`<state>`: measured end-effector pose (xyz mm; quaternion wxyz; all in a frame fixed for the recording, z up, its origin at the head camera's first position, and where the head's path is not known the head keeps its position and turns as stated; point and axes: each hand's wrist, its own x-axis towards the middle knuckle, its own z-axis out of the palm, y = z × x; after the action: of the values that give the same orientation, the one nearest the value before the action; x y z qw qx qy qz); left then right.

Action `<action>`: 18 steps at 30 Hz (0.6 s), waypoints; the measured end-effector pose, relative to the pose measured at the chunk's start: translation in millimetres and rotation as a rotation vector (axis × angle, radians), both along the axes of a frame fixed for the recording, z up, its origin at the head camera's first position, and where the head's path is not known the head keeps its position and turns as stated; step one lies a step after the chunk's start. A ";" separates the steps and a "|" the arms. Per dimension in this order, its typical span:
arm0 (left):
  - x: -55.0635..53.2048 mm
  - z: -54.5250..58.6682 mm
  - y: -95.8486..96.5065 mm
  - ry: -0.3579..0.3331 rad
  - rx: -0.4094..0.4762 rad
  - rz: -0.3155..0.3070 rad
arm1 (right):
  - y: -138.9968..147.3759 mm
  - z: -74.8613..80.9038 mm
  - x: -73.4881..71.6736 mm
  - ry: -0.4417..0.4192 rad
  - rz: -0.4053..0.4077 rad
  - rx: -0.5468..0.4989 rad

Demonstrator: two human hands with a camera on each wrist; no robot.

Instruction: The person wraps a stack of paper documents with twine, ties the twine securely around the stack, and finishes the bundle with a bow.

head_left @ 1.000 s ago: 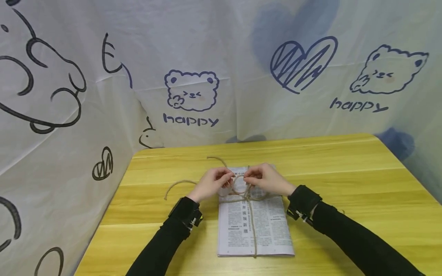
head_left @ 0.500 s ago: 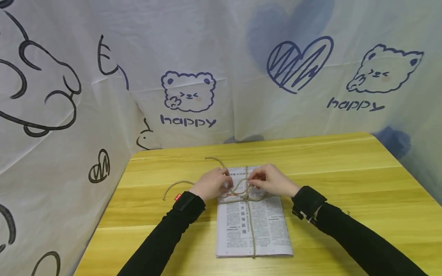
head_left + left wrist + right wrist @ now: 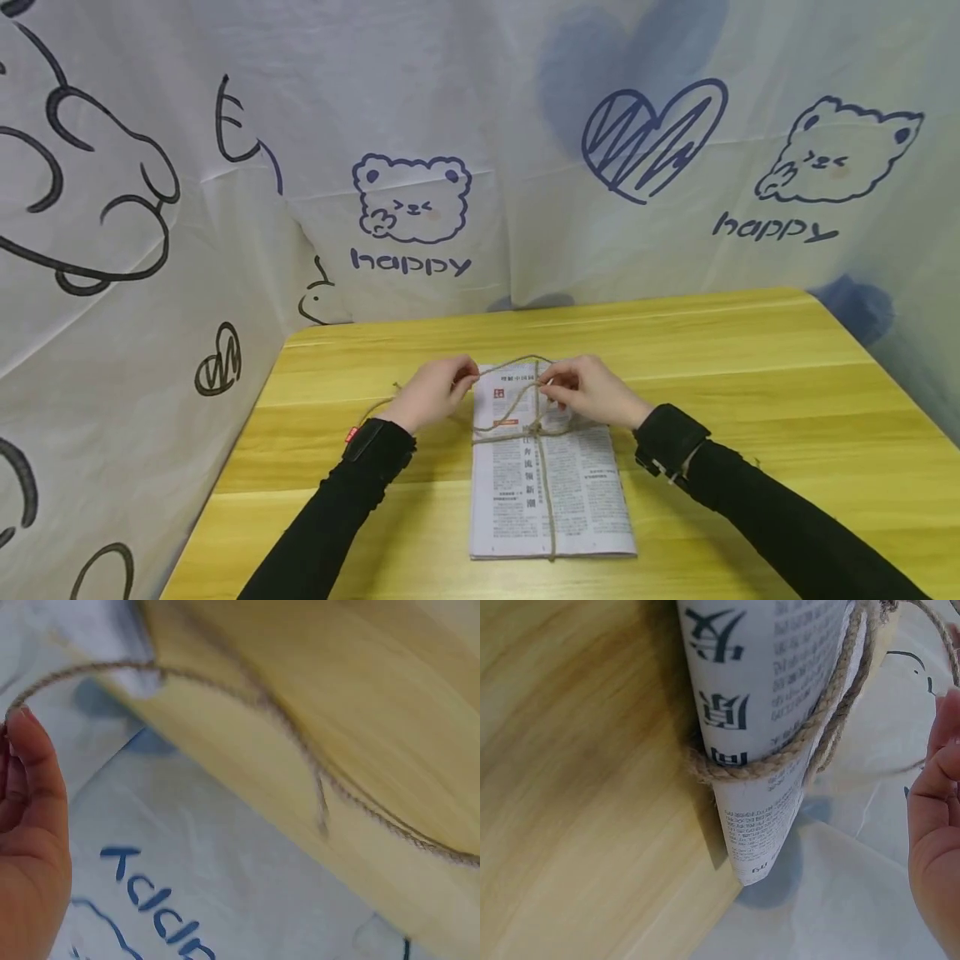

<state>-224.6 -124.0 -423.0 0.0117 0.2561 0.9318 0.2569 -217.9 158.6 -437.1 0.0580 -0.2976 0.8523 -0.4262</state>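
Note:
A folded stack of newspaper (image 3: 502, 492) lies on the table, bound crosswise with brown twine (image 3: 551, 508) that crosses at a knot (image 3: 534, 430). Just off the stack's upper left corner, my left hand (image 3: 433, 393) pinches a strand of twine, which the left wrist view shows as a long curved twine strand (image 3: 289, 724) at thumb and fingertip. That strand arches past the stack's top edge toward my right hand (image 3: 597, 390). Over the upper right of the stack, the right fingers pinch a raised bend of twine above the knot. Another strand runs from there down to the left.
The yellow wood-grain table (image 3: 750, 400) extends on all sides of the stack. White cloth (image 3: 510, 217) with drawn bears and hearts hangs behind it and along the left. A loose twine end (image 3: 372, 408) shows beside the left wrist.
My left hand dips at the small loop, then moves left and up, now holding a strand that lay beyond the stack's upper left. The loop has widened. My right hand stays nearly in place.

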 end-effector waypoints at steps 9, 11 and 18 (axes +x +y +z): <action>14.5 28.5 -23.0 -0.340 0.571 0.091 | -4.9 1.4 -1.3 0.024 -0.030 -0.026; 19.0 32.4 -24.8 -0.415 0.670 0.100 | -5.6 1.9 -1.0 0.028 -0.034 -0.024; 41.2 26.8 -27.0 -0.633 0.868 0.147 | -7.9 3.4 -0.7 0.006 -0.034 -0.018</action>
<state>-183.4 -151.1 -396.2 0.1668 0.0816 0.7065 0.6829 -218.6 150.7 -433.7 0.0456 -0.2850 0.8535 -0.4338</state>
